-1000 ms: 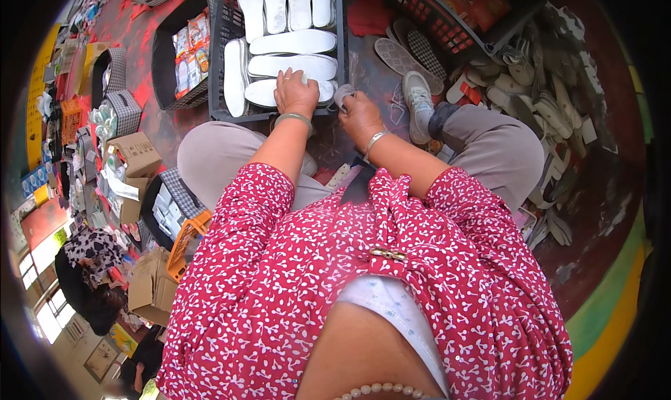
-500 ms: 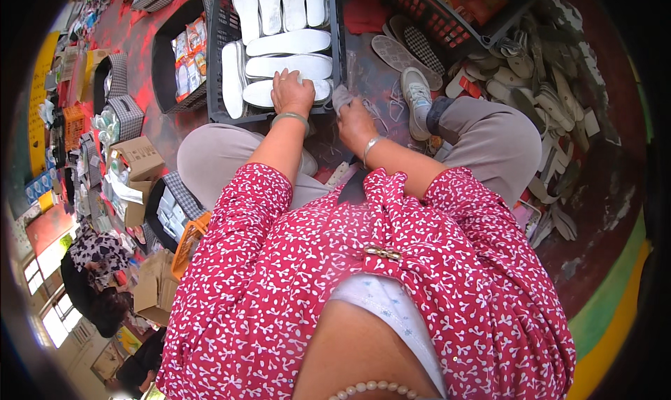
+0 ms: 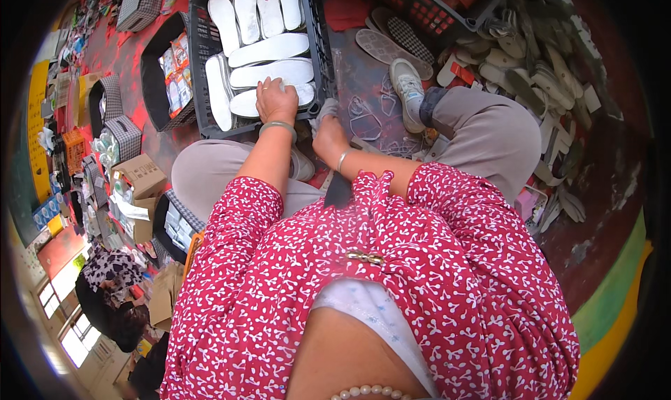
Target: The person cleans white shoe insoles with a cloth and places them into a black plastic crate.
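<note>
She sits on the floor with the black crate (image 3: 321,51) right before her knees, full of white insoles (image 3: 272,71) lying flat, long and pale. Her left hand (image 3: 276,101) rests fingers-down on the nearest insole. Her right hand (image 3: 328,131), just beside the crate's near corner, is curled around something small and greyish.

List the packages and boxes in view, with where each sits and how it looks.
Packets: flat, orange and white, in the dark bin left of the insole crate.
Cardboard box: brown, open, on the floor at left.
Blue packs: small, rowed along the far left edge.
</note>
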The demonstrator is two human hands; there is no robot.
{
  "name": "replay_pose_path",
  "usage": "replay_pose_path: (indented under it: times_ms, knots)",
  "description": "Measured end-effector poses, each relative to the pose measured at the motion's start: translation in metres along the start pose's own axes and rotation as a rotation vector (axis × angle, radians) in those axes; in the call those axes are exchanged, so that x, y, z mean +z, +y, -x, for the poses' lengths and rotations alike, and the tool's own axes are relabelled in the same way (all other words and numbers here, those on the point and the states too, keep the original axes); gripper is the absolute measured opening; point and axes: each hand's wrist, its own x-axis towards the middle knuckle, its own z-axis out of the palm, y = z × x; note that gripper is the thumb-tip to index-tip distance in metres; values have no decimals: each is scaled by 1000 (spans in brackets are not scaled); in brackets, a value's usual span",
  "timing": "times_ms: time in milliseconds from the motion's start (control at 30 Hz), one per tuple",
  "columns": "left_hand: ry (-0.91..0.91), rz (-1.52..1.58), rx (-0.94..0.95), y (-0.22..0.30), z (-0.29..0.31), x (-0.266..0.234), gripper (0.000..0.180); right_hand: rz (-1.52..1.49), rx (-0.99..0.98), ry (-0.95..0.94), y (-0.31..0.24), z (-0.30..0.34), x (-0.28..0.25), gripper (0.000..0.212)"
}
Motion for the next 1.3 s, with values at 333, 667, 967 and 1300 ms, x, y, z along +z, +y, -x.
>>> replay_pose_path:
  times_ms: [333,667,967,1300]
  knots:
    - [2,-51,39,17,-30,26,37,793,-552,-320,215,-211,17,11]
    - [-23,-96,93,34,-77,67,34,58,272,-204,171,-291,95,23]
    - [-19,-90,106,42,-103,83,34,-1170,708,-449,122,-323,-89,26]
    - [-16,-84,189,63,-148,133,29,-1068,586,-273,232,-463,70,27]
